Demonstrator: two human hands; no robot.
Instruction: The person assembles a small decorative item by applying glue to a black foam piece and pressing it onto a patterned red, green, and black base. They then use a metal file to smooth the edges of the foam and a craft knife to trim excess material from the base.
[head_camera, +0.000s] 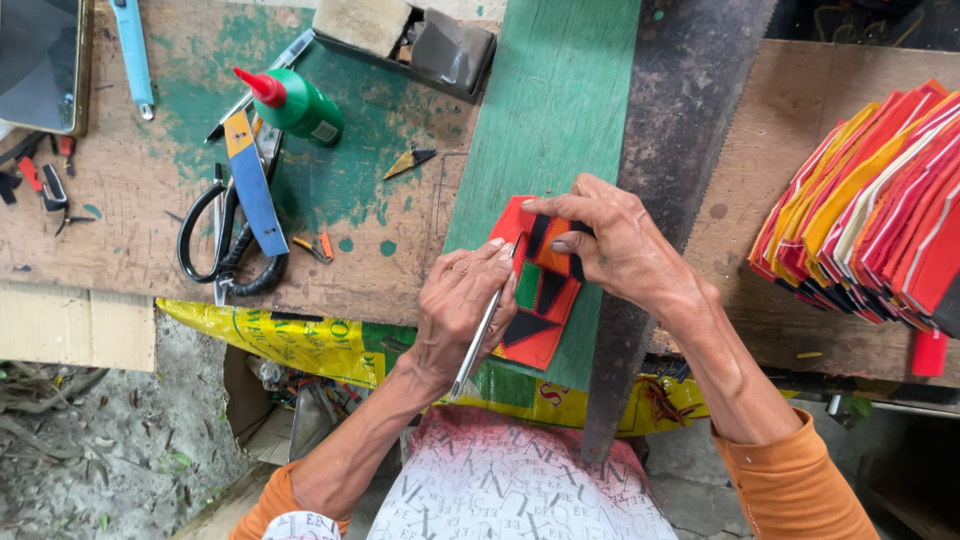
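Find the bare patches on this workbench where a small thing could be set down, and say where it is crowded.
Free: the green plank above the red patterned piece, and the brown board between the dark strip and the stack of red and yellow pieces. Crowded: around the scissors, glue bottle and both hands.

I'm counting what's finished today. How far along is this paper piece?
Done: black and green triangles already sit on the red paper piece, and a stack of folded coloured pieces lies at the right. In hand: left hand works a thin metal tool on it; right hand pins it. Left: bare red areas remain.
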